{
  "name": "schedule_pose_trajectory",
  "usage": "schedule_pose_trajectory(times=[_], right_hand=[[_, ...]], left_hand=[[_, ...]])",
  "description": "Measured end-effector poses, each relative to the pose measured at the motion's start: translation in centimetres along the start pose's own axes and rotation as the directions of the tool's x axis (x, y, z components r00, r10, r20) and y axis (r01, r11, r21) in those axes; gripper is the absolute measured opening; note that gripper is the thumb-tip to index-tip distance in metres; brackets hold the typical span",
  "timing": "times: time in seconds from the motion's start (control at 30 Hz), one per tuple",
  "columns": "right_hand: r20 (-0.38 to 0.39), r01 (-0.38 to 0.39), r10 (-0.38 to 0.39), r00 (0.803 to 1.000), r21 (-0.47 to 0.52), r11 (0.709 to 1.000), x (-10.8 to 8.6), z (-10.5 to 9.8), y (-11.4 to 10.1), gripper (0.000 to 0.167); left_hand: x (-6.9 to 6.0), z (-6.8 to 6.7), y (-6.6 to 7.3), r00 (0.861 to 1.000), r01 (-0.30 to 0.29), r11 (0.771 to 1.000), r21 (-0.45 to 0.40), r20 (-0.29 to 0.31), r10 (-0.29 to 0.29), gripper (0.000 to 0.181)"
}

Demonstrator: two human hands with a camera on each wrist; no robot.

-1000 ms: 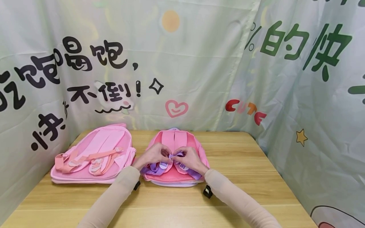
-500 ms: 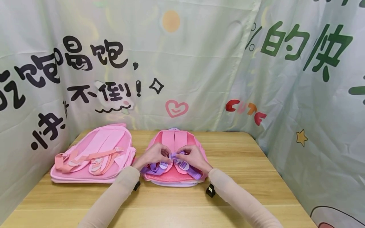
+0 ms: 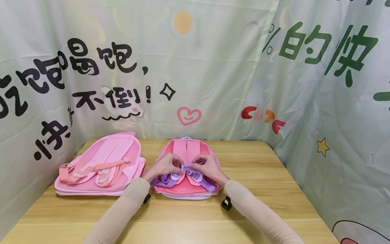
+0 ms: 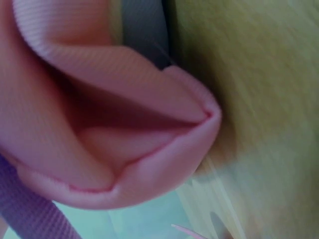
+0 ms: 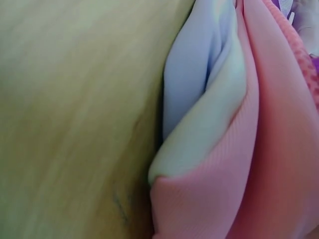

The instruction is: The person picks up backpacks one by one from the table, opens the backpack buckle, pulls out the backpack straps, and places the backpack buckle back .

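A pink backpack (image 3: 186, 149) lies back panel up on the table, its shoulder straps and purple webbing facing me. My left hand (image 3: 168, 165) pinches a small pale buckle (image 3: 182, 167) between thumb and fingers over the middle of the bag. Just right of it, my right hand (image 3: 209, 167) pinches a purple webbing strap (image 3: 189, 165) near that buckle. Lower down, purple webbing ends (image 3: 209, 185) hang from other pale buckles. A folded pink side pocket (image 4: 139, 149) fills the left wrist view; the right wrist view has the bag's pink side (image 5: 209, 199). Neither hand shows in the wrist views.
To the left lies a lighter pink backpack (image 3: 103, 149) with orange straps (image 3: 106, 166) crossing it. Both bags rest on a wooden table (image 3: 250, 169). Printed fabric curtains (image 3: 213, 67) enclose the back and sides.
My right hand has shifted slightly right, drawing the purple strap flatter and away from the buckle. The left hand stays nearly in place.
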State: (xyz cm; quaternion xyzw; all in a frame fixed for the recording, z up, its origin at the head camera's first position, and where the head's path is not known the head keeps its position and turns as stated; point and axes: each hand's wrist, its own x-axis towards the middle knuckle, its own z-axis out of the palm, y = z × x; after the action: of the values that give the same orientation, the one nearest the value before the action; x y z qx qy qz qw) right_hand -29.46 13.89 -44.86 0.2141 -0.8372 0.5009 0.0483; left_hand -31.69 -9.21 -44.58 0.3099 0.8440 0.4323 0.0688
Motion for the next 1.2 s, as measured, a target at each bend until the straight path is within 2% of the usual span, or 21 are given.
schedule_pose_trajectory(times=[0.17,0.4,0.5,0.73,0.83,0.93,1.1,1.2], right_hand=[[-0.029,-0.022,0.022,0.999,-0.002,1.0,0.2,-0.2,0.2,0.017],[-0.026,-0.058,0.06,0.998,0.06,0.996,0.2,-0.9,0.5,0.014],[-0.022,-0.065,0.066,0.998,0.057,0.996,0.1,-1.2,0.5,0.013],[-0.055,-0.094,0.1,0.993,0.106,0.99,0.0,-1.8,0.4,0.012],[-0.068,-0.081,0.088,0.994,0.101,0.992,0.1,-2.0,0.5,0.014],[-0.062,-0.035,0.04,0.997,0.071,0.997,0.2,-2.3,0.8,0.023],[-0.008,0.042,-0.041,0.999,0.024,0.999,0.2,-2.9,1.2,0.047],[0.023,0.05,-0.05,0.998,-0.007,0.999,0.1,-3.1,1.3,0.05]], left_hand=[[0.1,0.0,-0.1,1.0,0.0,1.0,-0.003,0.003,0.0,0.023],[0.3,0.0,0.0,1.0,0.017,1.0,-0.013,0.009,-0.017,0.021],[0.3,0.0,0.0,1.0,0.008,1.0,-0.013,0.012,-0.008,0.021],[0.1,0.0,0.2,1.0,0.029,0.999,0.013,0.007,-0.029,0.022],[0.0,0.0,0.2,1.0,0.022,1.0,0.011,0.004,-0.022,0.022],[0.0,0.0,0.2,1.0,0.012,1.0,0.01,0.002,-0.012,0.021],[-0.1,0.1,0.3,1.0,0.016,1.0,0.009,0.0,-0.016,0.02],[-0.1,0.0,0.3,1.0,0.015,1.0,0.009,-0.003,-0.015,0.021]])
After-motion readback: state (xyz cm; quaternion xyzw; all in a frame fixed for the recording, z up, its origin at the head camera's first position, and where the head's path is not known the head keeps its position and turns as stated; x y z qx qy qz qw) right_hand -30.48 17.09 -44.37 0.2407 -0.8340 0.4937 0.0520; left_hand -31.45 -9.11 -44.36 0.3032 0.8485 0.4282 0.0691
